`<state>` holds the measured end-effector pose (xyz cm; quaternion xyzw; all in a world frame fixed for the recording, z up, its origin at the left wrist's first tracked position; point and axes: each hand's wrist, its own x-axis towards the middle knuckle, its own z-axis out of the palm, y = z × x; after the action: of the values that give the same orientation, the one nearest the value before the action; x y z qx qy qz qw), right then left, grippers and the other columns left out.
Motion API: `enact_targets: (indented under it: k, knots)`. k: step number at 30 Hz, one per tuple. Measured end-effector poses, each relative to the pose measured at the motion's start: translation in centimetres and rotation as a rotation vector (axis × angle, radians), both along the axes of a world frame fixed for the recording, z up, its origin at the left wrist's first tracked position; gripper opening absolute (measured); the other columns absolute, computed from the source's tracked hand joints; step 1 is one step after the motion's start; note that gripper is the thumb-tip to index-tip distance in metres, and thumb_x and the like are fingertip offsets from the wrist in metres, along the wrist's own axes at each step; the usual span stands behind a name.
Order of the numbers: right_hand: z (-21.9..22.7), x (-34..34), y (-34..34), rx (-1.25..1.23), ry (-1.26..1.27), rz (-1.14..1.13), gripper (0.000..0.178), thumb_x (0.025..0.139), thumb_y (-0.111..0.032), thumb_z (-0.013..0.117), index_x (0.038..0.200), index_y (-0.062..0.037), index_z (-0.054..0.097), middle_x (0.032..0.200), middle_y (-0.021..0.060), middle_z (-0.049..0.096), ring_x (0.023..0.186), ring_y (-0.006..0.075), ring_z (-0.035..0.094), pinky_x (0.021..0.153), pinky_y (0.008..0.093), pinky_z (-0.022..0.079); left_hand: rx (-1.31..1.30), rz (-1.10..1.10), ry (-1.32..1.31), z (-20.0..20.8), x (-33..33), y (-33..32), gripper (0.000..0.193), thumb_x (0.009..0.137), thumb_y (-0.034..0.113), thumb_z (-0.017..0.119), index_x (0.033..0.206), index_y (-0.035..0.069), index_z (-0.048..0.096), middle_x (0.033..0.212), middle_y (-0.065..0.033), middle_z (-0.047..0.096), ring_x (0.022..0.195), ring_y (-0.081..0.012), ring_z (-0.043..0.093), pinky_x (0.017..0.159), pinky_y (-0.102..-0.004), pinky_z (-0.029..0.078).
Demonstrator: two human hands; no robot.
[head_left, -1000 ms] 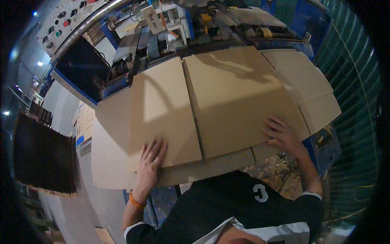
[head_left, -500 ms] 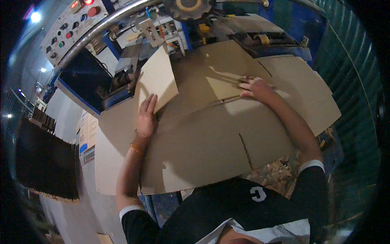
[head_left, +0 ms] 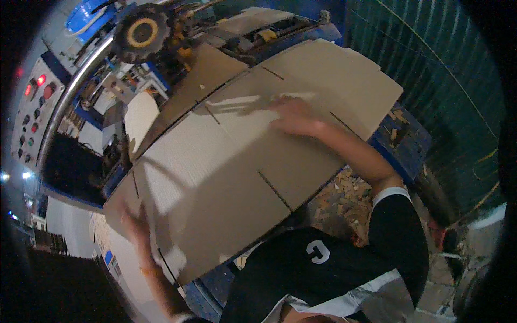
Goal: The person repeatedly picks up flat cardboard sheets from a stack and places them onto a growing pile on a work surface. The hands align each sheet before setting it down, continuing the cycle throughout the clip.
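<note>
A large cardboard sheet [head_left: 231,167] slants across the middle of the frame; a second sheet [head_left: 210,70] lies beyond its far edge, upper centre; a button panel [head_left: 36,116] stands at far left; the right hand [head_left: 295,116], fingers extended, is over the large sheet's upper part; the left hand [head_left: 134,220], blurred, is at its left end, grip unclear.

There it goes: the brown board [head_left: 215,63], spread over the slotted sheet [head_left: 231,185] a second ago, now lies beyond that sheet's far edge! Your left hand [head_left: 135,225] has quit the cream flap [head_left: 141,117] for the sheet's left end; your right hand [head_left: 297,117], off the board, is over the sheet's right half.
</note>
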<state>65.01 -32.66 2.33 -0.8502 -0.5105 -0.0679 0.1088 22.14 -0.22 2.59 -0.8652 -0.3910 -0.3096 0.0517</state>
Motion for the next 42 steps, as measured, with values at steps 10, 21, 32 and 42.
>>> enact_targets:
  k: [10, 21, 32, 42]
  knots:
    - [-5.6, 3.6, -18.6, 0.926, 0.162, -0.933, 0.076, 0.082, -0.049, 0.056, 0.131, 0.0061, 0.036, 0.142, 0.0262, 0.023, 0.132, 0.0350, 0.025, 0.105, 0.0385, 0.026, 0.102, 0.697, 0.073, -11.8, -27.4, -4.4, 0.048, 0.089, 0.033, 0.051, 0.128, 0.005, 0.045, 0.126, -0.0206, 0.047, 0.114, -0.0317, 0.047, 0.093, -0.0419, 0.040]
    - [-8.0, 9.2, -14.5, 0.727, 0.008, -1.034, 0.077, 0.078, -0.046, 0.059, 0.131, 0.0041, 0.035, 0.135, 0.0316, 0.030, 0.128, 0.0443, 0.026, 0.103, 0.0464, 0.028, -0.300, 0.959, -0.686, -2.6, -13.7, -7.9, 0.065, 0.078, 0.051, 0.055, 0.115, -0.002, 0.053, 0.124, -0.0205, 0.047, 0.114, -0.0376, 0.043, 0.089, -0.0545, 0.038]
    - [-5.7, 13.0, -17.3, 1.375, 0.568, -0.706, 0.061, 0.078, -0.024, 0.065, 0.124, 0.0091, 0.043, 0.121, 0.0153, 0.051, 0.106, 0.0252, 0.051, 0.088, 0.0341, 0.041, -0.171, 0.454, -1.044, 0.5, -15.1, -5.8, 0.050, 0.083, 0.030, 0.058, 0.120, -0.002, 0.050, 0.129, -0.0223, 0.043, 0.110, -0.0254, 0.050, 0.087, -0.0415, 0.044]
    - [3.5, 15.0, -15.6, 1.596, 0.503, -0.280, 0.049, 0.076, 0.000, 0.062, 0.121, 0.0040, 0.044, 0.113, 0.0124, 0.054, 0.093, 0.0222, 0.057, 0.077, 0.0330, 0.047, -0.157, 0.874, -0.764, -5.7, -15.4, -8.6, 0.068, 0.081, 0.028, 0.062, 0.128, -0.011, 0.032, 0.121, -0.0280, 0.047, 0.107, -0.0379, 0.049, 0.097, -0.0433, 0.036]
